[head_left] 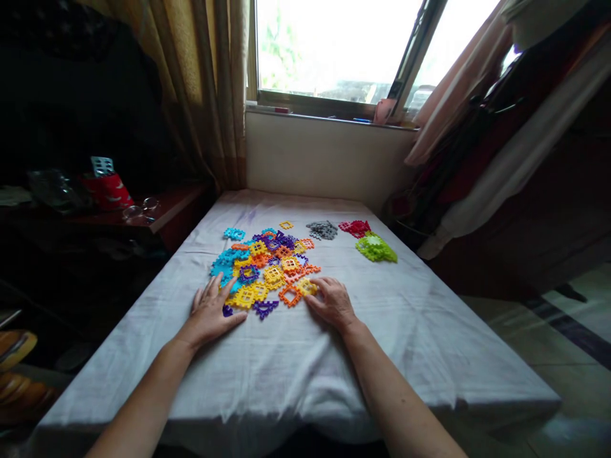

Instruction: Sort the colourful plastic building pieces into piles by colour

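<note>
A mixed heap of notched plastic pieces in blue, yellow, orange and purple lies on the cloth-covered table [410, 343]. My left hand [212, 310] rests at the heap's near left edge, fingers spread, beside the blue pieces [224, 266] and a purple piece partly hidden by it. At the heap's right edge, my right hand [331, 300] has its thumb and fingers closed on a yellow piece [306, 287], next to an orange square frame [289, 295]. A purple triangular piece [265, 309] lies between the hands.
Farther back are a grey pile [323, 229], a red pile [356, 228] and a green pile [376, 247]. A side table at left holds a red container [109, 192] and glasses [141, 210]. Clothes [496, 165] hang at right, a curtain [210, 83] at left.
</note>
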Demonstrator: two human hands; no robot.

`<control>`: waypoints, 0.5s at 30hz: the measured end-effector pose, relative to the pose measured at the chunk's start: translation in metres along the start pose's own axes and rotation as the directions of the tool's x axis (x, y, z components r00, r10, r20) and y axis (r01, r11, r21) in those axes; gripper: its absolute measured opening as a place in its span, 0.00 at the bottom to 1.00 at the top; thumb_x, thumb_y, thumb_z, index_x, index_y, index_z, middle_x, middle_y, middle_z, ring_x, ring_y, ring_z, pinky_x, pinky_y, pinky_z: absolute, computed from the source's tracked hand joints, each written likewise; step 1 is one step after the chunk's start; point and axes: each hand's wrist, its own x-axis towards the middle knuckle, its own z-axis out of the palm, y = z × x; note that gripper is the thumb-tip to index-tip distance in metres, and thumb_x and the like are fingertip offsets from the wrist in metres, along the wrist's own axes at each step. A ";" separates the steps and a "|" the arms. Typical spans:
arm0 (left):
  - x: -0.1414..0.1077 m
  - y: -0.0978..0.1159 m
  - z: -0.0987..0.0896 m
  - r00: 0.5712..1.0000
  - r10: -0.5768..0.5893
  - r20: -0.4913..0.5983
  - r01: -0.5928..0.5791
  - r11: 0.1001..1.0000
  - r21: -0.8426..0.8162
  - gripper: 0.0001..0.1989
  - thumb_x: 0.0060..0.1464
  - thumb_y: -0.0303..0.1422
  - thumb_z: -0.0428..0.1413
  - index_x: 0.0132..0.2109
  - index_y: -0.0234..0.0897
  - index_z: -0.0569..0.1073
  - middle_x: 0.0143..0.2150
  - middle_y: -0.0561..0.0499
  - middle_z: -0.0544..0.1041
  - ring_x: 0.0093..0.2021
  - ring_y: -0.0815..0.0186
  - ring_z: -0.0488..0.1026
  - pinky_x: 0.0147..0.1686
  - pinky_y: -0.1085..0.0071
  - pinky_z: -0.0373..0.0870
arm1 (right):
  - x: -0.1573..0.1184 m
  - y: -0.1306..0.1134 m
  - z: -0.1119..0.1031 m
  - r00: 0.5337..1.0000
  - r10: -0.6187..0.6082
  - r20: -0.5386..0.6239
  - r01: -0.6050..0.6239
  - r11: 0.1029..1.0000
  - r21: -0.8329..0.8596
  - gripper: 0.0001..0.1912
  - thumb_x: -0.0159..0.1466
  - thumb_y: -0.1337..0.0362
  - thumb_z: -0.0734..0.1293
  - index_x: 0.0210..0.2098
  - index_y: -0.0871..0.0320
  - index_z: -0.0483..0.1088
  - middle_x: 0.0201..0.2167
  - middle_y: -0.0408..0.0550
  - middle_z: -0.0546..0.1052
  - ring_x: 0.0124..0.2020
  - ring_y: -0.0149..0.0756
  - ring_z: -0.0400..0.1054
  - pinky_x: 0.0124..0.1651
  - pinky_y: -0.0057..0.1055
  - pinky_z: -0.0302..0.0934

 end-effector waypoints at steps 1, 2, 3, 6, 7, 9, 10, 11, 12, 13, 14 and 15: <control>0.001 0.005 0.001 0.999 0.003 -0.037 -0.003 1.000 0.001 0.42 0.50 0.53 0.57 0.69 0.44 0.60 0.73 0.39 0.52 0.73 0.47 0.48 0.67 0.46 0.47 | -0.001 0.004 -0.002 0.999 0.038 -0.039 -0.038 0.999 -0.008 0.17 0.59 0.59 0.71 0.48 0.53 0.75 0.46 0.50 0.79 0.49 0.42 0.70 0.52 0.36 0.58; 0.003 0.010 0.001 0.997 0.010 -0.079 -0.010 1.000 -0.001 0.40 0.51 0.52 0.56 0.68 0.44 0.61 0.73 0.39 0.54 0.72 0.48 0.50 0.67 0.46 0.48 | -0.002 0.008 -0.003 0.993 0.089 -0.083 -0.091 0.996 -0.018 0.16 0.60 0.59 0.70 0.48 0.54 0.76 0.46 0.50 0.79 0.48 0.42 0.70 0.51 0.36 0.58; 0.005 0.014 0.001 0.993 0.020 -0.119 -0.021 1.000 -0.004 0.38 0.53 0.51 0.56 0.67 0.43 0.63 0.72 0.39 0.56 0.72 0.48 0.51 0.67 0.47 0.49 | -0.003 0.013 -0.005 0.980 0.152 -0.127 -0.157 0.987 -0.030 0.17 0.60 0.59 0.70 0.48 0.54 0.76 0.47 0.52 0.79 0.48 0.43 0.70 0.51 0.36 0.58; 0.009 0.023 0.003 0.976 0.037 -0.215 -0.041 0.999 -0.014 0.32 0.55 0.48 0.56 0.64 0.43 0.67 0.69 0.39 0.62 0.69 0.49 0.57 0.66 0.45 0.51 | -0.004 0.028 -0.010 0.916 0.339 -0.212 -0.356 0.934 -0.042 0.18 0.60 0.59 0.70 0.48 0.58 0.76 0.46 0.55 0.79 0.48 0.45 0.70 0.51 0.39 0.59; 0.010 0.025 0.003 0.970 0.046 -0.238 -0.051 0.999 -0.016 0.29 0.55 0.47 0.57 0.62 0.43 0.70 0.68 0.40 0.64 0.68 0.49 0.59 0.66 0.44 0.50 | -0.004 0.032 -0.010 0.897 0.383 -0.218 -0.399 0.917 -0.028 0.18 0.60 0.58 0.70 0.47 0.58 0.76 0.46 0.55 0.79 0.48 0.46 0.70 0.51 0.39 0.59; 0.009 0.028 0.004 0.958 0.085 -0.274 -0.091 0.996 -0.010 0.23 0.55 0.45 0.57 0.57 0.45 0.74 0.66 0.42 0.67 0.67 0.49 0.62 0.67 0.43 0.49 | -0.003 0.036 -0.009 0.884 0.429 -0.188 -0.427 0.903 0.053 0.17 0.59 0.57 0.69 0.46 0.59 0.77 0.44 0.54 0.79 0.45 0.44 0.71 0.49 0.38 0.61; 0.009 0.028 0.004 0.951 0.111 -0.288 -0.117 0.993 -0.006 0.20 0.56 0.45 0.57 0.54 0.45 0.76 0.65 0.43 0.68 0.66 0.49 0.63 0.67 0.43 0.49 | -0.003 0.036 -0.008 0.889 0.432 -0.150 -0.416 0.900 0.127 0.17 0.60 0.56 0.68 0.45 0.58 0.77 0.43 0.53 0.80 0.43 0.42 0.72 0.48 0.37 0.62; 0.009 0.029 0.005 0.945 0.135 -0.299 -0.141 0.990 -0.001 0.18 0.56 0.44 0.57 0.51 0.45 0.78 0.64 0.44 0.70 0.66 0.49 0.64 0.67 0.43 0.49 | -0.003 0.035 -0.005 0.900 0.423 -0.106 -0.395 0.894 0.212 0.17 0.60 0.55 0.67 0.44 0.58 0.77 0.41 0.51 0.80 0.40 0.39 0.73 0.46 0.35 0.64; 0.009 0.029 0.005 0.939 0.153 -0.307 -0.160 0.987 0.002 0.16 0.56 0.44 0.57 0.49 0.45 0.79 0.63 0.44 0.71 0.65 0.49 0.65 0.67 0.43 0.50 | -0.003 0.033 -0.003 0.913 0.402 -0.066 -0.368 0.883 0.290 0.17 0.61 0.54 0.66 0.44 0.57 0.77 0.40 0.50 0.81 0.37 0.37 0.73 0.44 0.33 0.65; 0.008 0.029 0.006 0.935 0.164 -0.316 -0.171 0.985 0.004 0.15 0.56 0.43 0.56 0.47 0.45 0.79 0.62 0.44 0.72 0.64 0.50 0.66 0.66 0.44 0.51 | -0.003 0.029 0.000 0.927 0.374 -0.037 -0.339 0.875 0.345 0.17 0.61 0.53 0.66 0.43 0.56 0.77 0.39 0.48 0.81 0.35 0.36 0.73 0.42 0.32 0.65; 0.008 0.029 0.006 0.931 0.168 -0.324 -0.175 0.985 0.006 0.14 0.56 0.43 0.56 0.46 0.45 0.79 0.61 0.44 0.73 0.63 0.50 0.66 0.66 0.44 0.51 | -0.003 0.026 0.002 0.938 0.345 -0.024 -0.313 0.876 0.368 0.17 0.61 0.52 0.66 0.43 0.55 0.77 0.38 0.47 0.81 0.34 0.35 0.73 0.41 0.32 0.65; 0.008 0.029 0.007 0.928 0.171 -0.332 -0.178 0.984 0.009 0.14 0.57 0.43 0.56 0.46 0.45 0.79 0.60 0.44 0.74 0.63 0.50 0.67 0.66 0.45 0.52 | -0.003 0.022 0.004 0.948 0.317 -0.027 -0.287 0.887 0.361 0.17 0.60 0.52 0.67 0.42 0.55 0.77 0.37 0.47 0.81 0.34 0.35 0.73 0.42 0.32 0.65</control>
